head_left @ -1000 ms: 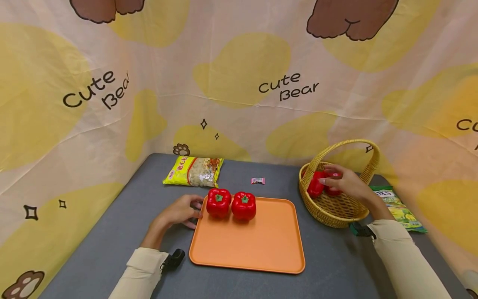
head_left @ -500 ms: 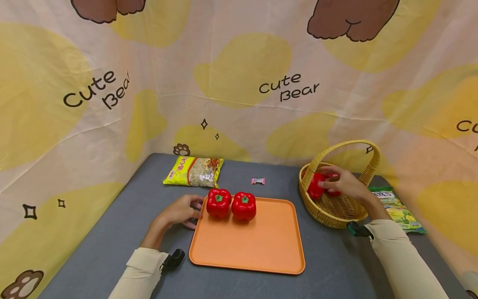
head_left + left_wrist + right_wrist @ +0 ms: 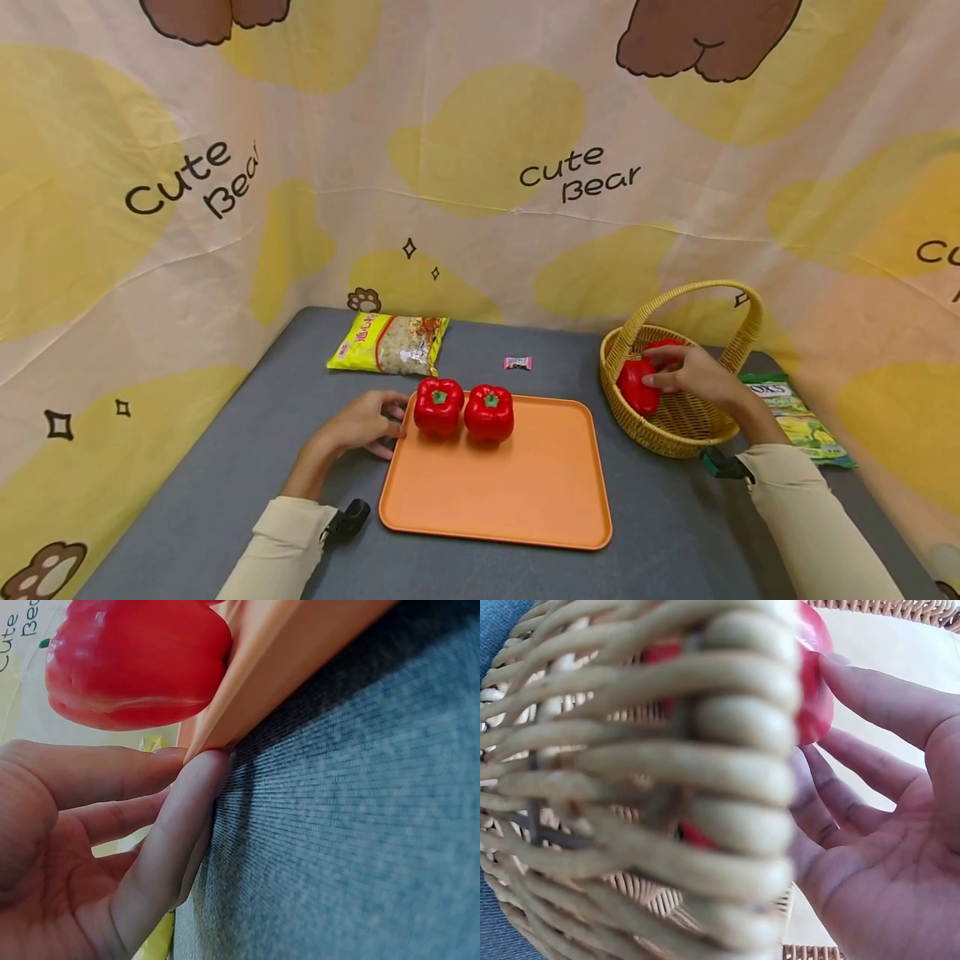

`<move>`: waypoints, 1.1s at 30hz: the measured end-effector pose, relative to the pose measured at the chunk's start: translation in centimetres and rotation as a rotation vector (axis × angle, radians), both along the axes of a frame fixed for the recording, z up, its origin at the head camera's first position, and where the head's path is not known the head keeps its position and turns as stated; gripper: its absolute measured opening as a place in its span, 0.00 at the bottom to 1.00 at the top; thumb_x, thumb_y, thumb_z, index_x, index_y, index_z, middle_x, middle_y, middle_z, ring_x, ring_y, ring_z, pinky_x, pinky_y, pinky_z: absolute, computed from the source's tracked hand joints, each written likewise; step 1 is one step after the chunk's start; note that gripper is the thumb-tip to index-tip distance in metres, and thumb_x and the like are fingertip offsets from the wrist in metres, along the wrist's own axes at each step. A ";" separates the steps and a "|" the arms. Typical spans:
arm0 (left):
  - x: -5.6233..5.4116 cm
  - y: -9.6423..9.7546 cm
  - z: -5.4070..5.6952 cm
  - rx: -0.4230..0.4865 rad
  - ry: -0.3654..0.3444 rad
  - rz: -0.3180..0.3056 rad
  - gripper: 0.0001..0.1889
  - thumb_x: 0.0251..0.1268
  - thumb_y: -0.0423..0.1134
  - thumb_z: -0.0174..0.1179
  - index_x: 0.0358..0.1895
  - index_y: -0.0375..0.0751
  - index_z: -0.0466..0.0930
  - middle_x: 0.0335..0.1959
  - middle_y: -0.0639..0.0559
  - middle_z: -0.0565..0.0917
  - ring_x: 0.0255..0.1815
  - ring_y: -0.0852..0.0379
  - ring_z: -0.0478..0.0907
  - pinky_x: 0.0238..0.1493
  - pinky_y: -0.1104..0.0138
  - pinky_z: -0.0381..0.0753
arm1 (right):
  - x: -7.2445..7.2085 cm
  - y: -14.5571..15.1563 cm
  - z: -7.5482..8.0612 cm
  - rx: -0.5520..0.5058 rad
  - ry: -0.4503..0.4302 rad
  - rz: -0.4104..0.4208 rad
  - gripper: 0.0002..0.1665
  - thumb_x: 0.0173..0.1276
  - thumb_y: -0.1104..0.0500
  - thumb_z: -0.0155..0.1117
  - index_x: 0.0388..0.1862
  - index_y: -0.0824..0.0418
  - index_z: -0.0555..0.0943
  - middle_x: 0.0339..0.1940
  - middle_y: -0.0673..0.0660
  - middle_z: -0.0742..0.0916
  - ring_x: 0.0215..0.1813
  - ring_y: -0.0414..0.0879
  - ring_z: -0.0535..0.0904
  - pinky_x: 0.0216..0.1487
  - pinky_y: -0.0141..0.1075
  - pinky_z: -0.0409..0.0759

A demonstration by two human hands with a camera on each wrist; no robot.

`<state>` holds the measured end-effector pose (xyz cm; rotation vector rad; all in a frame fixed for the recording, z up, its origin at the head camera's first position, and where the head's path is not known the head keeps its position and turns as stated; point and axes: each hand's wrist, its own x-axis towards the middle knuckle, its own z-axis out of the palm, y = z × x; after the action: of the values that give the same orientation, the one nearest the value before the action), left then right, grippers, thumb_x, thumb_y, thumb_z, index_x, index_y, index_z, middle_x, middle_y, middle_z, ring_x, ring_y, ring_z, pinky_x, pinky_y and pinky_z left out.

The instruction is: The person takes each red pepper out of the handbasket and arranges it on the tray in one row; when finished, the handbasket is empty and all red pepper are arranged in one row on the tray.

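In the head view, my left hand (image 3: pixel 369 423) is at the left edge of an orange tray (image 3: pixel 502 492). The left wrist view shows its thumb and a finger pinching the tray's rim (image 3: pixel 247 682). Two red bell peppers, a left one (image 3: pixel 438 407) and a right one (image 3: pixel 489 414), stand on the tray's far left part. My right hand (image 3: pixel 693 372) reaches into a wicker basket (image 3: pixel 660 433) and grips a red bell pepper (image 3: pixel 637 387), thumb on its near side. Another red pepper (image 3: pixel 664 342) shows partly behind that hand. Basket weave hides much in the right wrist view.
A yellow bag of pasta (image 3: pixel 390 343) lies beyond the tray, with a small wrapped candy (image 3: pixel 517 363) to its right. The basket's tall arched handle (image 3: pixel 697 287) rises over my right hand. A green snack bag (image 3: pixel 806 421) lies right of the basket.
Inside the basket, the red pepper at my right thumb now sits lower and nearer, while another shows farther back. My right hand has shifted slightly. The left hand and tray stay put.
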<state>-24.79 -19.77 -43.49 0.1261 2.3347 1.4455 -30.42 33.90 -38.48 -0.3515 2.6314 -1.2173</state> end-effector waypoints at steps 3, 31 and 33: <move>0.0 0.0 0.0 -0.001 0.003 -0.001 0.31 0.66 0.25 0.64 0.73 0.24 0.69 0.52 0.36 0.78 0.41 0.51 0.83 0.34 0.54 0.93 | 0.0 0.1 -0.2 0.006 -0.006 0.006 0.39 0.73 0.57 0.71 0.74 0.78 0.70 0.57 0.72 0.82 0.48 0.52 0.85 0.51 0.43 0.91; 0.1 0.0 -0.1 0.015 0.001 0.004 0.32 0.64 0.24 0.63 0.73 0.23 0.69 0.52 0.36 0.78 0.40 0.52 0.84 0.33 0.54 0.93 | 1.8 0.9 -0.4 0.001 0.040 0.014 0.33 0.73 0.53 0.70 0.67 0.71 0.71 0.67 0.73 0.76 0.56 0.56 0.82 0.51 0.38 0.88; 0.1 -0.1 -0.1 0.011 0.003 0.004 0.32 0.64 0.24 0.63 0.73 0.23 0.69 0.52 0.36 0.78 0.40 0.52 0.84 0.33 0.54 0.93 | 2.0 1.0 -0.5 -0.020 0.027 0.017 0.36 0.73 0.54 0.71 0.70 0.71 0.69 0.68 0.73 0.76 0.57 0.57 0.83 0.52 0.38 0.89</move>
<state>-24.74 -19.85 -43.54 0.1267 2.3315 1.4614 -28.46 34.92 -38.94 -0.3960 2.6357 -1.2426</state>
